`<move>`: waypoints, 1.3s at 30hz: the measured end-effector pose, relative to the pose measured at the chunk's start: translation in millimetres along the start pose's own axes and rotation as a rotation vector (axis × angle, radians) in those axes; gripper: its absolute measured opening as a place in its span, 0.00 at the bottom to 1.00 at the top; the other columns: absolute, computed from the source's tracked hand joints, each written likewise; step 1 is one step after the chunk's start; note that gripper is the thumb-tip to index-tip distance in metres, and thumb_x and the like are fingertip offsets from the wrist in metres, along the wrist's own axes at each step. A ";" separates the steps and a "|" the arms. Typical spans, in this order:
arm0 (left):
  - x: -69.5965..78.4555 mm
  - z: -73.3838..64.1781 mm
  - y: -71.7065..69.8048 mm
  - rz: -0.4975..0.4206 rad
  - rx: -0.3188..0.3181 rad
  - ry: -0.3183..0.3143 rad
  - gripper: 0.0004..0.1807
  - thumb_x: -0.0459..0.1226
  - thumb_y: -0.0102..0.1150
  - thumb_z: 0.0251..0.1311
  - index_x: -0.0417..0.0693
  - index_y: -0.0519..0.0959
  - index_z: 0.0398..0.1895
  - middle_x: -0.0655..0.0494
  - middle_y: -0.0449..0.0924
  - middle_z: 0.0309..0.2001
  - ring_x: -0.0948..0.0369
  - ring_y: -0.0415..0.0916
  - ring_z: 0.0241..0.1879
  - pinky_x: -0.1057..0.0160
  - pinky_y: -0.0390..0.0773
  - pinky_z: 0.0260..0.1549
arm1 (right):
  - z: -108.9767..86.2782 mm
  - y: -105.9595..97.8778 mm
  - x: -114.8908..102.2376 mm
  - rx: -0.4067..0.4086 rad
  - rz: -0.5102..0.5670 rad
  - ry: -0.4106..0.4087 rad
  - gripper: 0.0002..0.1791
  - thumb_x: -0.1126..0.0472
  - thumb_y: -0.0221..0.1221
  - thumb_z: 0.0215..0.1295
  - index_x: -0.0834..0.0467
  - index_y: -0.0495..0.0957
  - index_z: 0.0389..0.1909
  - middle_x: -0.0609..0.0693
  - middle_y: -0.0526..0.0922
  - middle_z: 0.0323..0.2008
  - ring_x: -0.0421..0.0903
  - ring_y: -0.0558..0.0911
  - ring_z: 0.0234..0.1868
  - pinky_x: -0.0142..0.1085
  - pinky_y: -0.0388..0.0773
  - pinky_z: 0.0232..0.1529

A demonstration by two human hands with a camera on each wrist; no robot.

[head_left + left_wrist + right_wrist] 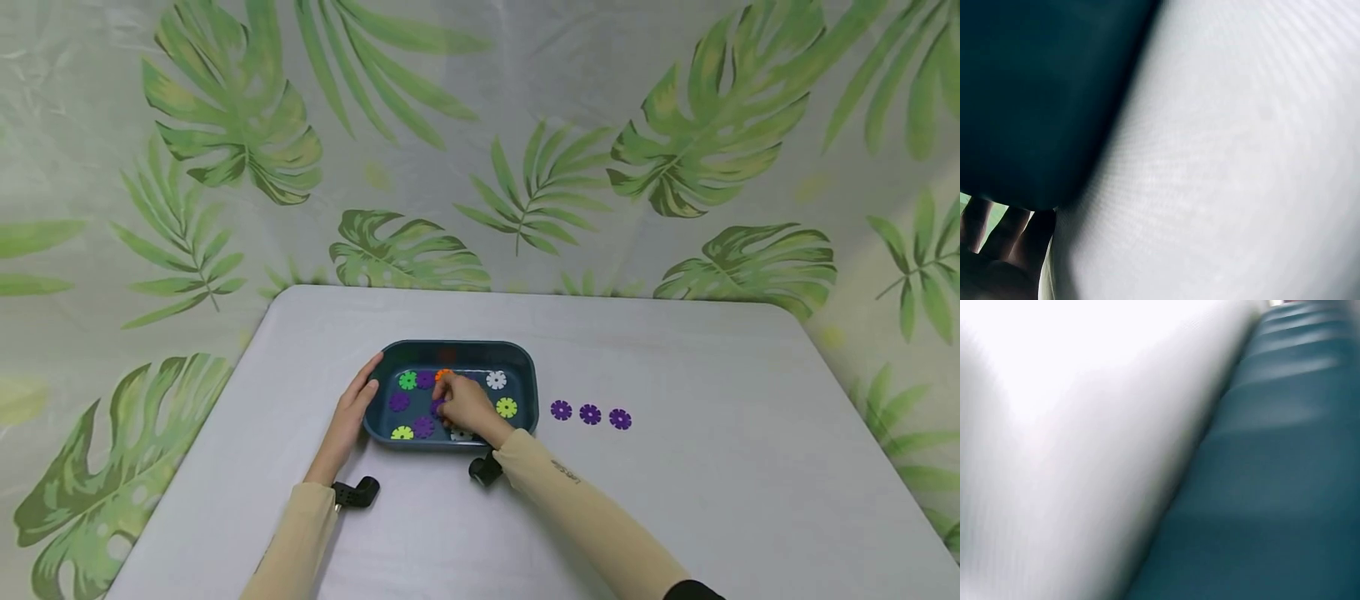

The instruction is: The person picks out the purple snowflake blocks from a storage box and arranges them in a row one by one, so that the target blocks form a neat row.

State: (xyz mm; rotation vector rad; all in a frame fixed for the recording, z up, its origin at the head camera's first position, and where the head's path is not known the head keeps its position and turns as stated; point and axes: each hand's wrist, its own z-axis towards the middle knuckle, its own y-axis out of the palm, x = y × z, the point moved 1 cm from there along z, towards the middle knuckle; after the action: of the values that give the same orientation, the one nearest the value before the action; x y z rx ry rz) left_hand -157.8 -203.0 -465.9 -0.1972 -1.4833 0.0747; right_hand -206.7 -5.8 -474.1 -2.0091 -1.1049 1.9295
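Nearest me, my beige sleeve (592, 521) slants across the near right corner of the tray (442, 447), hiding part of its floor; a white disc (459, 435) there shows only in part, and a black wrist camera (483, 471) hangs just outside the front wall. My left hand (349, 414) rests against the tray's left side, fingers straight along the wall, gripping nothing, probably to brace it against sliding. My right hand (471, 406) dips inside, thumb and fingers pinching a purple disc (436, 409), likely because so flat a piece is easiest taken by its edge. Around it lie other purple, green and white discs, with an orange disc (443, 374) just beyond my fingers. Right of the tray, three purple discs (590, 414) sit spaced in a row on the surface (720, 483), apparently grouped by colour. Behind everything hangs a leaf-print cloth (555, 100).
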 end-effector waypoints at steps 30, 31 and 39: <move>1.3 1.9 -1.3 0.027 -0.010 0.014 0.26 0.41 0.39 0.75 0.46 0.56 0.74 0.50 0.52 0.73 0.55 0.44 0.72 0.47 0.44 0.68 | -86.4 -160.6 96.5 0.127 0.436 0.053 0.14 0.66 0.50 0.71 0.72 0.69 0.52 0.53 0.75 0.28 0.41 0.73 0.24 0.33 0.76 0.27; 1.4 2.1 -1.4 0.027 -0.011 0.015 0.27 0.41 0.39 0.75 0.45 0.56 0.74 0.50 0.52 0.73 0.54 0.43 0.72 0.47 0.45 0.68 | -91.7 -166.6 104.2 0.141 0.435 0.060 0.14 0.66 0.50 0.71 0.72 0.68 0.52 0.53 0.75 0.28 0.41 0.73 0.24 0.33 0.76 0.27; 0.5 2.1 -3.4 0.038 -0.011 0.006 0.26 0.41 0.39 0.75 0.45 0.57 0.74 0.50 0.53 0.73 0.54 0.44 0.72 0.47 0.45 0.68 | -127.0 -193.3 160.9 0.237 0.359 0.167 0.15 0.66 0.49 0.72 0.75 0.68 0.51 0.53 0.76 0.30 0.39 0.74 0.24 0.32 0.77 0.26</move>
State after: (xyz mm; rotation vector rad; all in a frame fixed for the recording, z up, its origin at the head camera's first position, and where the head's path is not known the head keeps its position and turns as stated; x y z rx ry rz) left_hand -160.1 -206.1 -464.6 -0.2345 -1.4743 0.0961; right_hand -183.3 275.0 -472.9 -2.2966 -0.4760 1.8881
